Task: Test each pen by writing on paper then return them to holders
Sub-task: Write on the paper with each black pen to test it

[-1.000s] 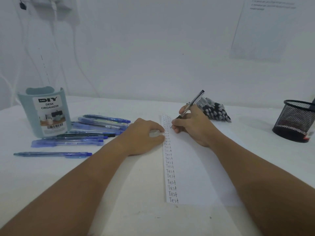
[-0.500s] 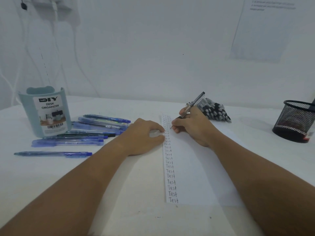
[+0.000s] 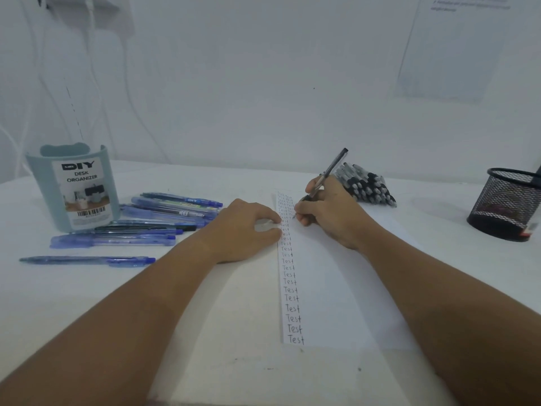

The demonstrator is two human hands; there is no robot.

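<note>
2 hands worked at the paper (image 3: 328, 288): the right hand (image 3: 328, 212) pinched a black pen (image 3: 329, 174) writing near its top-left — the left hand (image 3: 248, 227), fingers curled, pinned its left edge. Loose pressure there risked a shifted, smudged column.

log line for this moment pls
right hand grips black pen, tip on white paper sheet | left hand fingers press paper edge | step: writing test

Wall: plain white wall (image 3: 263, 83), cords (image 3: 140, 118) trailing down at the left.
Notice: printed sheet (image 3: 450, 48) taped up (text too blurred to read).
Table: white table (image 3: 73, 303), softly lit.
</note>
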